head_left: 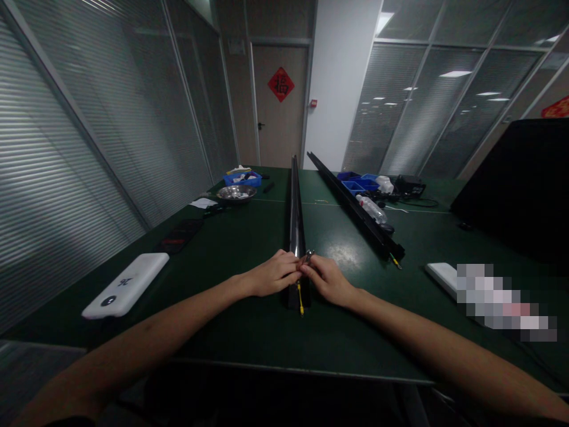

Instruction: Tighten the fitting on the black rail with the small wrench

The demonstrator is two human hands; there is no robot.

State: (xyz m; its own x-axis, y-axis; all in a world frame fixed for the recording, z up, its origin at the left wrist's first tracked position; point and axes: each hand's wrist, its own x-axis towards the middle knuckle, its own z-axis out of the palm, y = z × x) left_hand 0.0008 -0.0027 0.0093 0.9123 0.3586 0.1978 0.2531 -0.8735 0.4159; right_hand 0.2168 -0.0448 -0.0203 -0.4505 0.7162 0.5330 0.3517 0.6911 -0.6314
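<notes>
A long black channel-shaped rail (295,207) lies lengthwise down the middle of the green table (240,246). Both hands meet over its near end. My left hand (276,274) is closed, fingertips pinched together above the rail; what they grip is hidden. From the right side, my right hand (329,281) is closed around a small shiny metal piece (308,255), too small to name, which shows above its fingers. Below the fingertips a short yellow wire (300,292) with an end terminal hangs out over the rail's near end.
To the right lies a second black rail (351,204), a yellow wire at its end, beside a plastic bottle (371,209) and blue bins (365,181). At left are a white case (128,284), a dark flat mat (180,235), a metal bowl (236,193) and a blue basket (242,179).
</notes>
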